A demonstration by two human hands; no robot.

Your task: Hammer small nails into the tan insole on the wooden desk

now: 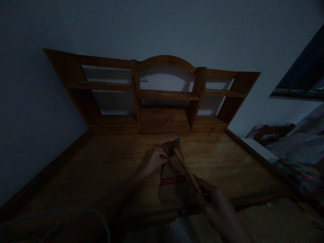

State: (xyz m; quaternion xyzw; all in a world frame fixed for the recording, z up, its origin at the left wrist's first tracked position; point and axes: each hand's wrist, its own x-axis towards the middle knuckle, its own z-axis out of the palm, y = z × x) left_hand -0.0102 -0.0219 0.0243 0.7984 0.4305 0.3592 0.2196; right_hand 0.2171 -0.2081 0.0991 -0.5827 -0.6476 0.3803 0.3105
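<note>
A grey-brown, speckled piece of cloth (168, 194) with a red band lies on the wooden desk. It looks like a small sack, though the dim light hides details. At its upper left edge my left hand (157, 158) is closed, thumb and fingertips pinching a fold of the cloth. My right hand (211, 195) wraps round the wooden handle of a tool (187, 170), which slants up and left across the cloth. Its dark metal head, like that of a small hammer or hatchet, is over the cloth's upper part, close to my left fingertips. Whether the head touches the cloth I cannot tell.
Along the desk's (113, 162) back edge stands a wooden shelf unit (165, 95) with drawers, against a wall. Raised wooden rims edge the desk's sides. On the right are a white surface (263, 150) and a dim heap of things (301, 168). A pale cable-like loop (101, 216) crosses the lower left.
</note>
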